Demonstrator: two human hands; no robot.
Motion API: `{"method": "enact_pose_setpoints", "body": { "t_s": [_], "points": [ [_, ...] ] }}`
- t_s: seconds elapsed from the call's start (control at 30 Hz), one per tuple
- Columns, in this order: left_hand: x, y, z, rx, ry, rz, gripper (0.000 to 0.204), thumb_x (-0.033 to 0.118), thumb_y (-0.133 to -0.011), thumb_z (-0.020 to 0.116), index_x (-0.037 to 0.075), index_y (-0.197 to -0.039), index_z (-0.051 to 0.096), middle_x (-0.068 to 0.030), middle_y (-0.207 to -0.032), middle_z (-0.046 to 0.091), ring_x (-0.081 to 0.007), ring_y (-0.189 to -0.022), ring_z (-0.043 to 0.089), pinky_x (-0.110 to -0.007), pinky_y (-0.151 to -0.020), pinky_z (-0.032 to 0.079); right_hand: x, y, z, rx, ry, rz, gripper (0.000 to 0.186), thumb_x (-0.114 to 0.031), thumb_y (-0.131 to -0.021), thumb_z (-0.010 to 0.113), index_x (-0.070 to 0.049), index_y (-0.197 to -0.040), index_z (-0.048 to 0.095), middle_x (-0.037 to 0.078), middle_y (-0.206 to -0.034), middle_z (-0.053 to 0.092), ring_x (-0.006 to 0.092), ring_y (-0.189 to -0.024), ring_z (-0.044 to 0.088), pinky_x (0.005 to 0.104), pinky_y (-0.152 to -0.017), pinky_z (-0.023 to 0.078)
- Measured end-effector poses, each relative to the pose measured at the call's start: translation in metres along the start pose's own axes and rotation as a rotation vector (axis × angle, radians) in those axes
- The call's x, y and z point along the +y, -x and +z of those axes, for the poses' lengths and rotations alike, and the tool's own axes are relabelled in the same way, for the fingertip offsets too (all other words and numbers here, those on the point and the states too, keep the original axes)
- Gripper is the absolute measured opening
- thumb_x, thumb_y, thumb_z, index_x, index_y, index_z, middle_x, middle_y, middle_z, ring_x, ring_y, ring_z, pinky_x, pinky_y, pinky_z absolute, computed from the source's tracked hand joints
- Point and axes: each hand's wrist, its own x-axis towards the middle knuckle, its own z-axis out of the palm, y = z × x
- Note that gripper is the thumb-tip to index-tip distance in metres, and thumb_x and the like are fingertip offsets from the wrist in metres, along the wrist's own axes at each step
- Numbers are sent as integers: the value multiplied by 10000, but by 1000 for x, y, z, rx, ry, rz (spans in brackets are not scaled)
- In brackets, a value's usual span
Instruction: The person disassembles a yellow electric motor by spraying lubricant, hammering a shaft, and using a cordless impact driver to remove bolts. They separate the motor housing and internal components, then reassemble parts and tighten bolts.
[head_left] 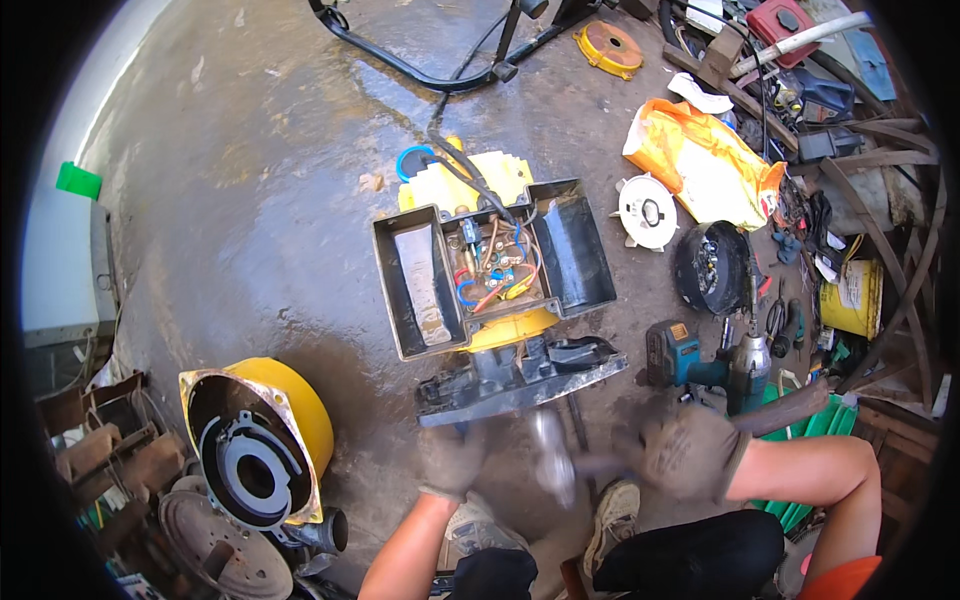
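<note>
Orange sleeve (845, 580), right hand (690, 455) clenching hammer (552, 462): you're probably tapping the bracket's (520, 388) edge; left hand's (450, 460) grip unclear; aim squarely

The blurred hammer head (553, 460) looks like shiny metal, the gloves (690, 455) matt cloth, the wiring box (578, 250) smooth plastic, the floor (240, 240) glossy concrete.

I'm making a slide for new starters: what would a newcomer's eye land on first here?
Probably the open black box at the centre, with its coloured wires exposed. Just below, the right gloved hand holds what looks like a hammer, blurred, and the left gloved hand is by a black part. Bright colour draws the eye next: the yellow housing at lower left and the orange-and-white bag at upper right.
</note>
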Motion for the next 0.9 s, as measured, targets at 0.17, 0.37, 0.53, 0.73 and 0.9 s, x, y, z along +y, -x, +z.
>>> {"method": "enact_pose_setpoints", "body": {
  "t_s": [0.17, 0.37, 0.53, 0.73, 0.9],
  "points": [
    [-10, 0, 6, -5, 120, 12, 151, 146, -978, 568, 17, -966, 646, -34, -702, 639, -94, -554, 585, -254, -486, 462, -4, 6, 9, 37, -18, -29, 426, -198, -827, 541, 46, -1170, 605, 103, -721, 630, 231, -597, 653, 365, -474, 487],
    [-31, 2, 17, -51, 255, -46, 132, 137, -991, 561, 20, -989, 620, -46, -744, 633, -96, -562, 573, -244, -482, 466, 5, -9, 6, 1, 27, 91, 445, -209, -831, 539, 60, -1182, 589, 118, -730, 632, 222, -596, 652, 353, -475, 483],
    [-29, 2, 25, -112, 384, -151, 152, 137, -1006, 538, 11, -1008, 623, -61, -778, 649, -117, -556, 581, -255, -479, 473, -5, 5, 5, -72, -86, -28, 431, -204, -846, 541, 55, -1186, 590, 138, -744, 637, 231, -635, 666, 351, -487, 485],
    [-38, -8, 40, -246, 300, -129, 177, 134, -997, 537, 7, -965, 656, -73, -795, 670, -142, -571, 618, -272, -474, 484, 0, 2, -7, -8, -19, 83, 394, -186, -832, 545, 47, -1143, 606, 136, -752, 644, 253, -646, 671, 382, -500, 493],
    [-33, -3, 44, -271, 506, -365, 125, 95, -948, 576, 16, -972, 669, -68, -797, 669, -135, -597, 621, -269, -509, 509, -4, 16, -8, -106, -81, -25, 379, -188, -826, 554, 50, -1114, 615, 121, -744, 642, 231, -611, 651, 380, -479, 476]
  ]
}}
